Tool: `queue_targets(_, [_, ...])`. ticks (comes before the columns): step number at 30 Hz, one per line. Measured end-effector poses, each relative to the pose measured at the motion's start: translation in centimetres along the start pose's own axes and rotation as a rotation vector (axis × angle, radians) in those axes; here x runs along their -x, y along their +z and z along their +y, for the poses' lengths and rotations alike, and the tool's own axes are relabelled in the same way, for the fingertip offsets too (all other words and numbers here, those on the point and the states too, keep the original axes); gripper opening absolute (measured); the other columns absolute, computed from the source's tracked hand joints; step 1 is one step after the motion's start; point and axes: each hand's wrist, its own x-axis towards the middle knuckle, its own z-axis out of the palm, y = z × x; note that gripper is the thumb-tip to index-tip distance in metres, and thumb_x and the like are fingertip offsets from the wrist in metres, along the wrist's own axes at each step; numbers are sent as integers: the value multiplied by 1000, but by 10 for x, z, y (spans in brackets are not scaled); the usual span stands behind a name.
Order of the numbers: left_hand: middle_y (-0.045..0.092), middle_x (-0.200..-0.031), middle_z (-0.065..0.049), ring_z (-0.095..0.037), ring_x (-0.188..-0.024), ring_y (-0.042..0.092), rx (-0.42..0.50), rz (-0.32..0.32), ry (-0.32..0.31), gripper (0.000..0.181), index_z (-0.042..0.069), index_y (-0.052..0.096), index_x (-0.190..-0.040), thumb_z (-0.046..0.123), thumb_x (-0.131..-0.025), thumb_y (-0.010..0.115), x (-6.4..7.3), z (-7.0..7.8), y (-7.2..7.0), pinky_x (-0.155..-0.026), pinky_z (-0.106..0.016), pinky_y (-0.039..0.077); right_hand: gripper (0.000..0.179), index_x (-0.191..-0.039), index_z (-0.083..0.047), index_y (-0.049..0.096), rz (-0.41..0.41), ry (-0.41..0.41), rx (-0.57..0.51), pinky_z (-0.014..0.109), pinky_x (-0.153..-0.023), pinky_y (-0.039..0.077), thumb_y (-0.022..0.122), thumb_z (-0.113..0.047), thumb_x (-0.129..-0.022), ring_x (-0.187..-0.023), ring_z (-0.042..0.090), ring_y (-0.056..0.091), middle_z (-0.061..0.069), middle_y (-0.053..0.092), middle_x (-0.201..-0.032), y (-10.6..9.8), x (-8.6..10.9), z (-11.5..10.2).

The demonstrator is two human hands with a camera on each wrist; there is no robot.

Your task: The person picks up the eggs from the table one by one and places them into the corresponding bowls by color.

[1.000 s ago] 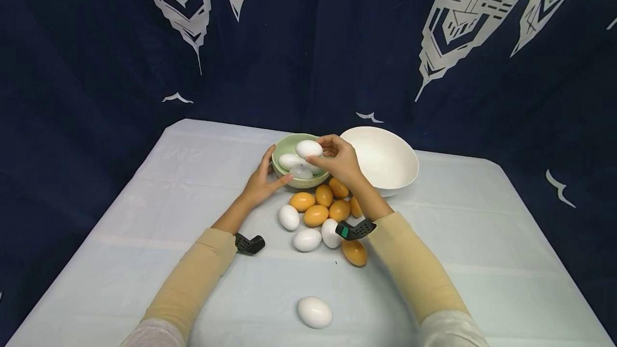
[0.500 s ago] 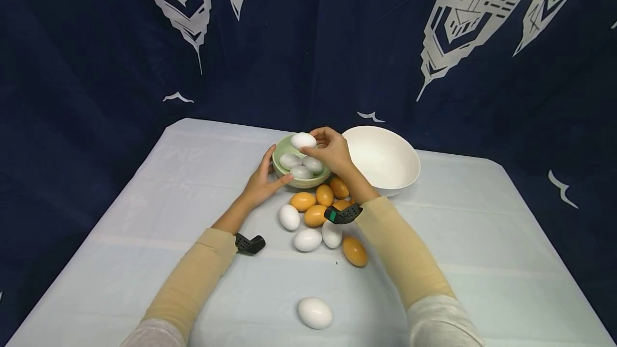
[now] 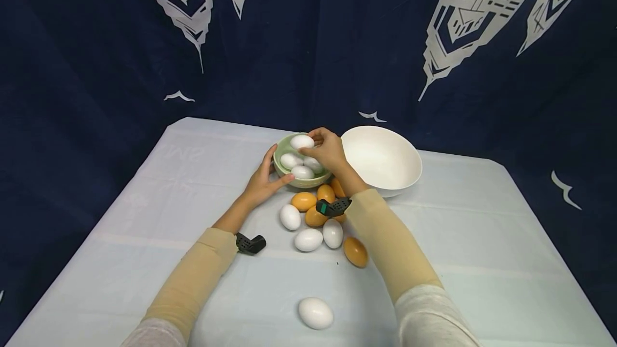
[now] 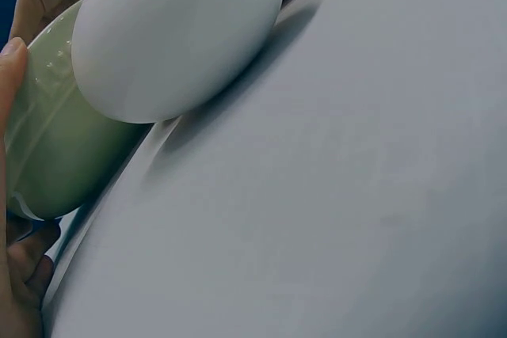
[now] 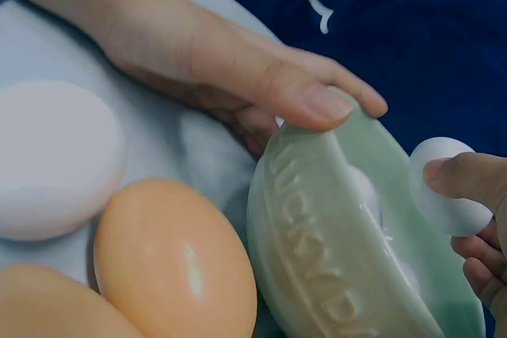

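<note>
My left hand (image 3: 262, 183) grips the left side of a small pale green bowl (image 5: 317, 219), thumb at the near rim and fingers round the outer wall. Raised lettering runs along the bowl's side. Three white eggs lie inside; one of them (image 3: 302, 172) sits nearest the front. Between thumb and fingers my right hand (image 3: 330, 150) pinches another white egg (image 5: 451, 187) at the far part of the bowl, just inside its rim in the head view. Whether this egg touches the bowl is hard to tell.
Brown eggs (image 3: 303, 201) cluster in front of the bowl, partly under the right wrist, with white eggs (image 3: 308, 240) beside them. Nearer the front lies a lone white egg (image 3: 315, 313). A large white bowl (image 3: 385, 159) stands to the right, on the pale tablecloth (image 3: 202, 175).
My right hand has shifted left and slightly away with its white egg, then lowered it a little into the green bowl. The left hand stays in place on the bowl.
</note>
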Motion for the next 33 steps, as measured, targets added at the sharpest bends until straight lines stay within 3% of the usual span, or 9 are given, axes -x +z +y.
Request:
queue_targets(9, [29,-155,-14,-34,-129,46,-23,-1,-12,93,24,7,-158,39,-90,69,0,4,0,-110,-53,29,37,-108,2,62,15,38,129,36,-87,49,81,-10,-79,-98,28,60,17,65,-106,6,-6,2])
queue_targets(18, [29,-155,-12,-33,-129,47,-20,-1,-20,97,26,8,-158,51,-87,69,1,1,1,-110,-51,29,37,-107,1,63,38,97,275,36,-85,49,80,-14,-78,-95,28,60,15,66,-102,14,-9,5])
queue_targets(25, [28,-155,-14,-34,-129,47,-11,-2,-6,96,25,8,-158,45,-88,70,1,1,0,-110,-52,28,37,-109,0,63,7,93,328,35,-86,49,79,-16,-79,-96,27,60,15,66,-103,17,-11,7])
queue_targets(33, [28,-155,-15,-36,-128,47,-27,6,6,99,24,8,-158,57,-86,67,1,1,-1,-108,-54,30,40,-113,0,62,-62,101,380,36,-88,48,79,-17,-81,-96,27,59,14,65,-104,20,-14,8])
